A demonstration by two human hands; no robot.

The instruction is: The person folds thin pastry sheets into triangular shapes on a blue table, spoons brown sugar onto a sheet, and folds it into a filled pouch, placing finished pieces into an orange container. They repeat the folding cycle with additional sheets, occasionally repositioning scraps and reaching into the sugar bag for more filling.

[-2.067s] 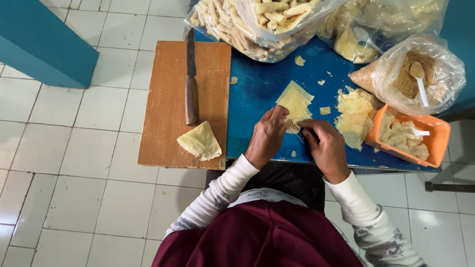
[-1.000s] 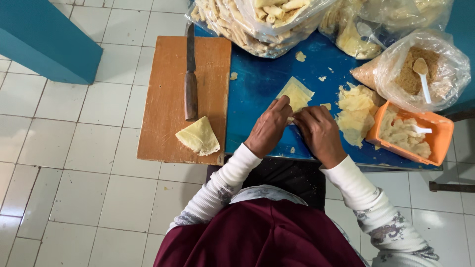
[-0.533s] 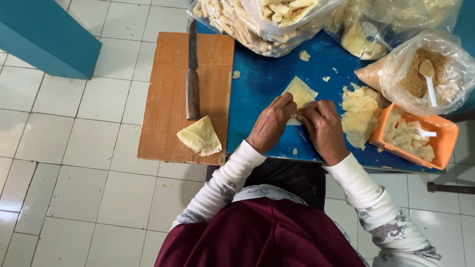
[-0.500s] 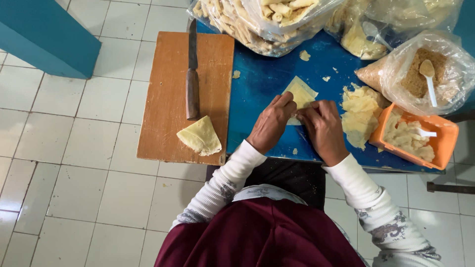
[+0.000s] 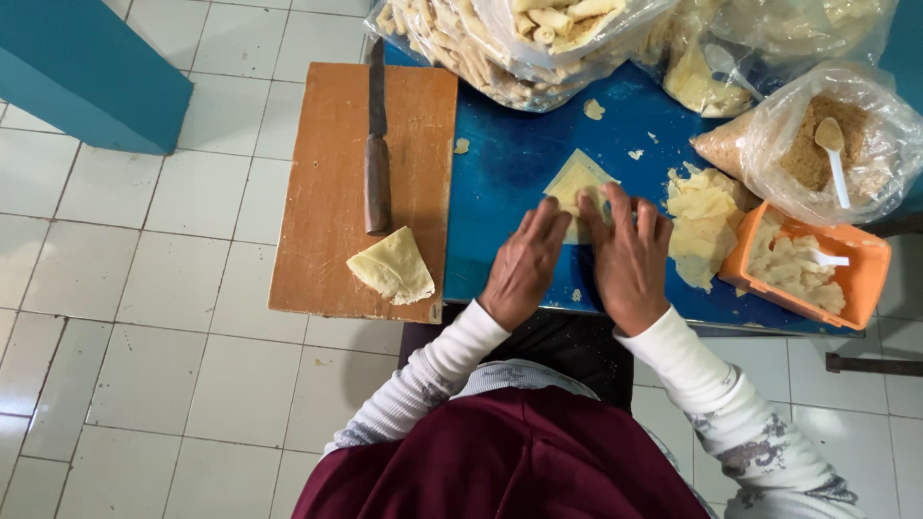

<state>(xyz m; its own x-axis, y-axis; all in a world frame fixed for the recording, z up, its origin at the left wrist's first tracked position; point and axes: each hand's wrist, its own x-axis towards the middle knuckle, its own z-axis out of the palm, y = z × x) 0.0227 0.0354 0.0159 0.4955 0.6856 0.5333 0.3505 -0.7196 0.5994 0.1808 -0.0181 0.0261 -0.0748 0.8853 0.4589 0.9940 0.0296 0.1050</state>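
Observation:
A pale yellow triangular wrapper sheet lies on the blue table. My left hand and my right hand lie flat side by side on its near part, fingers stretched forward and pressing on it. The near end of the wrapper is hidden under my fingers. A stack of pale wrapper pieces sits just right of my right hand.
A wooden cutting board at the left carries a knife and a folded wrapper. Clear bags of rolled pieces lie at the back. An orange tub with filling and a bag of brown crumbs with a spoon stand right.
My hands had curled fingers pinching the wrapper's near edge; now both are flattened, fingers stretched forward over it. The wrapper shows less of its length.

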